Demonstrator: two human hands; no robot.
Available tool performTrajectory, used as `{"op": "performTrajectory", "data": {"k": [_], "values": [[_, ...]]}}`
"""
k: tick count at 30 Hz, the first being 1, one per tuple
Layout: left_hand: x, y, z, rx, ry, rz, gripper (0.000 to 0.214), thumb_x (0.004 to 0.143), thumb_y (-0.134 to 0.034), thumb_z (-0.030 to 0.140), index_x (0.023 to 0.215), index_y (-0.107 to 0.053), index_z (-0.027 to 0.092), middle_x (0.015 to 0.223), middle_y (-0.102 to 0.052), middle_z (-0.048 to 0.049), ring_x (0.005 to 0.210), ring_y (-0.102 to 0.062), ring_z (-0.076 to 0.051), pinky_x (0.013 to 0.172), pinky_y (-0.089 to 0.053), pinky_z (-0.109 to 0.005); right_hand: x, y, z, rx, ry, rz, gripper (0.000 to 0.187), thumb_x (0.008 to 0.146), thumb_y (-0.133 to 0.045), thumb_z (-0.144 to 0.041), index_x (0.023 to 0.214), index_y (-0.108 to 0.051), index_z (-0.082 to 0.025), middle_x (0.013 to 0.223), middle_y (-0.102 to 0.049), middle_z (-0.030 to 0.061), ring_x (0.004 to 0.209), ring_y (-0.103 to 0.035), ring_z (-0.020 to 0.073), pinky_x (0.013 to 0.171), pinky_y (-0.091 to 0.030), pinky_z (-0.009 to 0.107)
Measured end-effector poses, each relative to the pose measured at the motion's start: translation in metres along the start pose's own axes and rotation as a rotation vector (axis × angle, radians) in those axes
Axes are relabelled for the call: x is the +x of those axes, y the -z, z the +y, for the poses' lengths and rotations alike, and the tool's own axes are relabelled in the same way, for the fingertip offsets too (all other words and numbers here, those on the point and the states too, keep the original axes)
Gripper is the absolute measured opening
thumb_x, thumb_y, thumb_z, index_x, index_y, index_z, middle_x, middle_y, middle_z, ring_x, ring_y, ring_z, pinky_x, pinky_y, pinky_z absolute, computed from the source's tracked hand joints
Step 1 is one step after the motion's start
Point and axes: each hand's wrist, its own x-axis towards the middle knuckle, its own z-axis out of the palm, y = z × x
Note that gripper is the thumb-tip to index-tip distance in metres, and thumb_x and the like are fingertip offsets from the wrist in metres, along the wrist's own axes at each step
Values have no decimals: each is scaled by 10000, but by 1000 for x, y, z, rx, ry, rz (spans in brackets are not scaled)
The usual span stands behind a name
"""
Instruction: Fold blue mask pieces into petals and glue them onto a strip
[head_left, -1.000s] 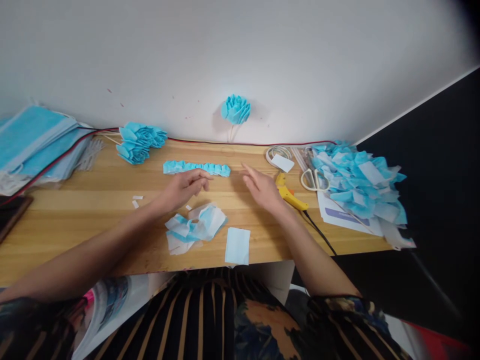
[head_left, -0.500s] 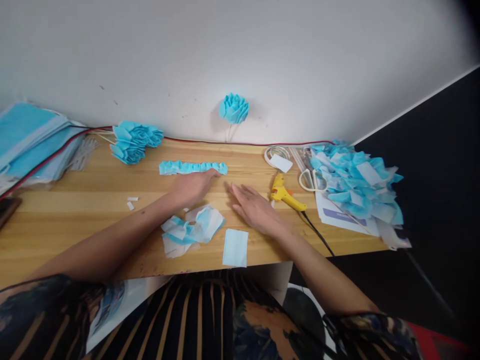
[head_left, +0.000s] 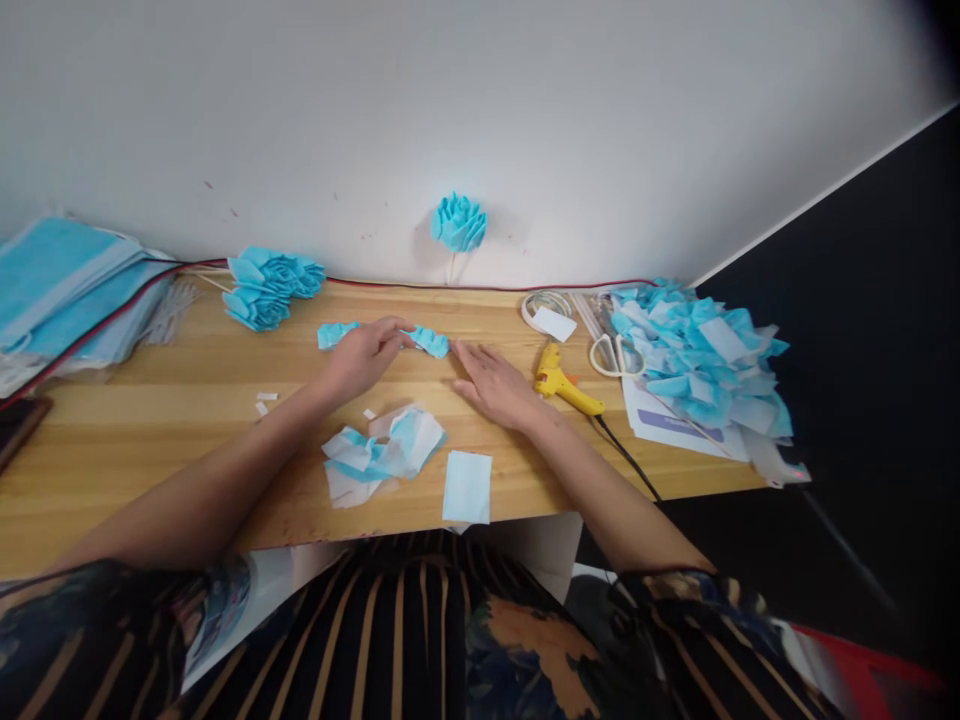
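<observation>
A row of folded light-blue fabric petals [head_left: 430, 343] lies across the middle of the wooden table. Over it is my left hand [head_left: 367, 352], its bent fingers apart and pointing right, covering the row's middle; whether the fingertips touch the petals is hard to see. My right hand [head_left: 491, 382] rests flat on the table with its fingers stretched out, fingertips at the row's right end. Below my hands are crumpled blue-and-white fabric scraps [head_left: 397, 445] and a stack of pale blue fabric squares [head_left: 467, 487].
A yellow hot glue gun [head_left: 562, 380], white-handled scissors [head_left: 616, 356] and a pile of blue petals [head_left: 697, 350] lie to the right. Finished blue flowers [head_left: 262, 285] lie at the left, near stacked face masks [head_left: 67, 285]. Another flower [head_left: 459, 222] stands against the wall.
My left hand has moved left and slightly up from the row's right end to its middle. The right hand has shifted slightly up toward that end. The row's right part now slants.
</observation>
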Motion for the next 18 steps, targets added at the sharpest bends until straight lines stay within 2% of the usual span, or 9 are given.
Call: {"op": "performTrajectory", "data": {"k": [4,7,10,14,18], "values": [[0,1,-1,-26,-1,24,325,914,-468,261,1161,-664,181,1018,-795,-54,676,-617,-158,630,-429,-260,-45,4,-5,34,52,-22,646,1021,-404,-463,1595,-263,-201,1594,-424,145,1505,-365,284,1236,-292,551],[-1,1,1,-42,-15,13,340,905,-482,261,1188,-650,180,998,-797,-52,652,-603,-153,603,-404,-255,-70,9,-9,69,34,-37,632,1026,-412,-406,1606,-234,-230,1562,-478,117,1489,-395,279,1231,-308,565],[-2,2,5,-38,-10,-6,353,906,-480,271,1203,-640,169,1004,-796,-59,684,-620,-159,626,-408,-260,-83,13,-10,101,19,-34,650,1029,-416,-369,1619,-169,-259,1523,-533,95,1466,-433,273,1228,-304,584],[-1,4,8,-12,15,-35,377,904,-463,280,1213,-636,149,1007,-796,-66,687,-617,-161,636,-406,-268,-83,8,-9,60,6,-38,662,1027,-433,-366,1619,-160,-249,1549,-499,106,1479,-412,275,1229,-296,586],[-2,3,10,-6,6,-70,375,901,-452,296,1185,-653,156,986,-797,-59,697,-629,-168,657,-427,-277,-55,-2,-3,2,-10,-14,699,1017,-453,-414,1614,-174,-181,1598,-405,170,1498,-377,283,1244,-268,568]]}}
